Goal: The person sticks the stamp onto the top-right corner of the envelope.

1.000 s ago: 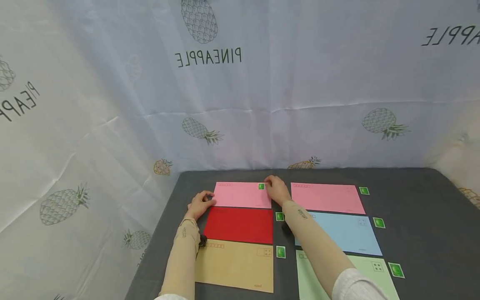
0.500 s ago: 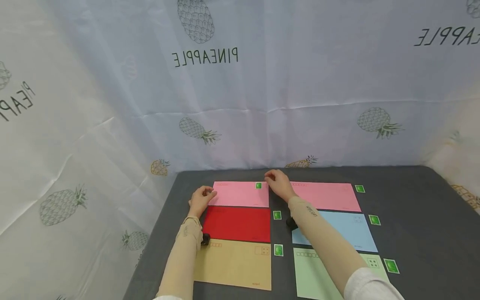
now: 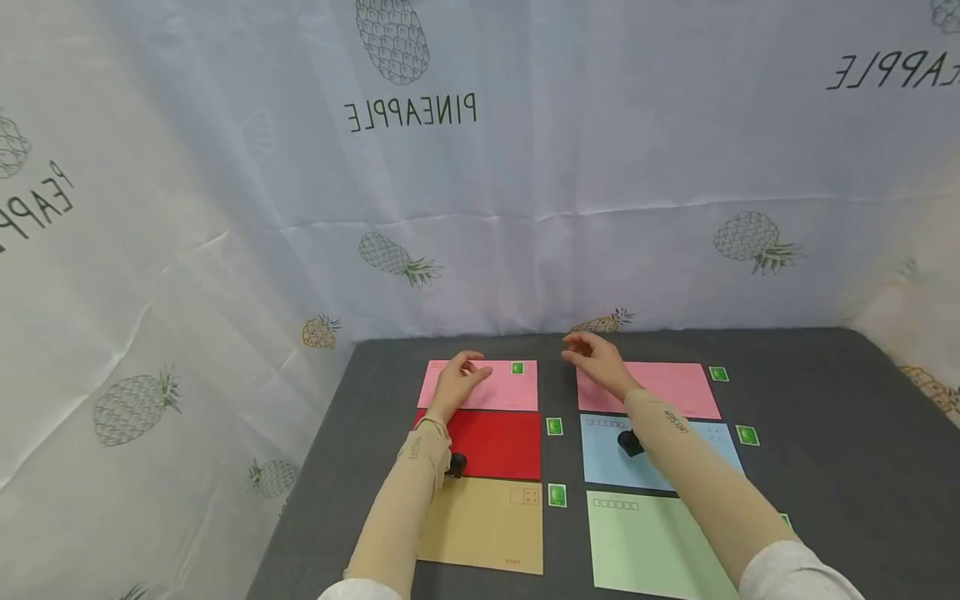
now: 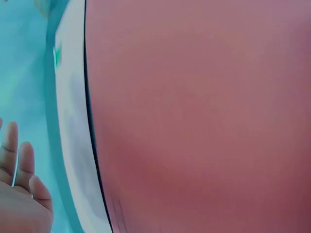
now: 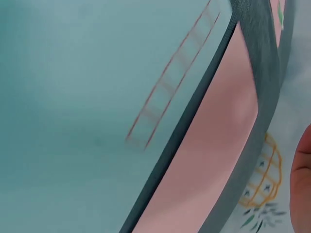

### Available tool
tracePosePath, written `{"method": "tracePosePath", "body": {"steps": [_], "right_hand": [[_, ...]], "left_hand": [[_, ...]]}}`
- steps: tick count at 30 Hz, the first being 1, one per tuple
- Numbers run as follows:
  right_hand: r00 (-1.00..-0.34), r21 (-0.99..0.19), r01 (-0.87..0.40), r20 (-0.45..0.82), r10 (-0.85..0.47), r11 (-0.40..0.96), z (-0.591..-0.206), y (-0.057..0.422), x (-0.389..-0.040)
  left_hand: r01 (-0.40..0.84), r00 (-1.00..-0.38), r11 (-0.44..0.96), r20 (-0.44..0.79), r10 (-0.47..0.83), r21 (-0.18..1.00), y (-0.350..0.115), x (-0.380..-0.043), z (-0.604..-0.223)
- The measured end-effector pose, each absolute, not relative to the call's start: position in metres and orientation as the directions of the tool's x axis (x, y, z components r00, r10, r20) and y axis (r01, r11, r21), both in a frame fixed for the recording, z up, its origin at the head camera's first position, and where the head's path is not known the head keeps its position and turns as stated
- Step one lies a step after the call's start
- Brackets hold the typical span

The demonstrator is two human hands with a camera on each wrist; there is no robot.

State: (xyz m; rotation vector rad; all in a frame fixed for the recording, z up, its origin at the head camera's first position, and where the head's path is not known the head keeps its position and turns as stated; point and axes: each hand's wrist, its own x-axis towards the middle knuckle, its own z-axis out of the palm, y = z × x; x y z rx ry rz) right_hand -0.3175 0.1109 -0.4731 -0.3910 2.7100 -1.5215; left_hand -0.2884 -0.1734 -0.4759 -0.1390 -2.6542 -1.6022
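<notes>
My left hand point(image 3: 459, 382) is over the left pink envelope point(image 3: 501, 396), fingers relaxed, holding nothing. That envelope bears a green stamp point(image 3: 517, 367) in its top right corner. In the left wrist view the fingers of the left hand point(image 4: 22, 194) spread loosely, beside a big reddish surface, the red envelope point(image 4: 194, 116). My right hand point(image 3: 602, 364), loosely curved and holding nothing, hovers at the left end of the right pink envelope point(image 3: 667, 387). Only a sliver of the right hand point(image 5: 301, 187) shows at the edge of the right wrist view.
Below lie a tan envelope point(image 3: 487, 529), a blue envelope point(image 3: 607, 467) and a light green envelope point(image 3: 637, 542) on the dark table point(image 3: 847, 450). Loose green stamps lie beside them, such as one stamp point(image 3: 554, 427) by the red envelope. A pineapple-print curtain point(image 3: 525, 167) hangs behind.
Both hands have shifted rightward. The left left the pink envelope's left edge and came over it; the right moved off that envelope's stamped corner toward the other pink envelope. The stamp stays in place.
</notes>
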Motion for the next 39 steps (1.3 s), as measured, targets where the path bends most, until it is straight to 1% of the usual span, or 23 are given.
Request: {"method": "tracePosePath", "body": {"steps": [6, 14, 22, 25, 32, 39], "right_hand": [[-0.974, -0.833, -0.188, 0.091, -0.206, 0.520, -0.476, 0.149, -0.313], [-0.986, -0.807, -0.148, 0.078, -0.146, 0.572, -0.482, 0.189, -0.307], [-0.980, -0.792, -0.199, 0.178, -0.094, 0.577, -0.503, 0.226, -0.314], [-0.983, -0.797, -0.180, 0.172, -0.068, 0.576, -0.501, 0.237, -0.311], [-0.994, -0.768, -0.068, 0.107, 0.022, 0.637, -0.492, 0.258, -0.295], [-0.995, -0.770, -0.036, 0.086, 0.048, 0.637, -0.494, 0.282, -0.282]], "left_hand": [[0.110, -0.989, 0.451, 0.055, 0.134, 0.886, -0.137, -0.288, -0.475], [0.140, -0.972, 0.454, 0.035, 0.232, 0.880, -0.097, -0.290, -0.472], [0.168, -0.954, 0.465, 0.025, 0.298, 0.869, -0.068, -0.287, -0.474], [0.171, -0.951, 0.495, 0.012, 0.308, 0.852, -0.060, -0.285, -0.476], [0.182, -0.943, 0.570, -0.022, 0.332, 0.801, -0.045, -0.283, -0.480], [0.219, -0.944, 0.657, -0.014, 0.329, 0.721, -0.031, -0.279, -0.487]]}}
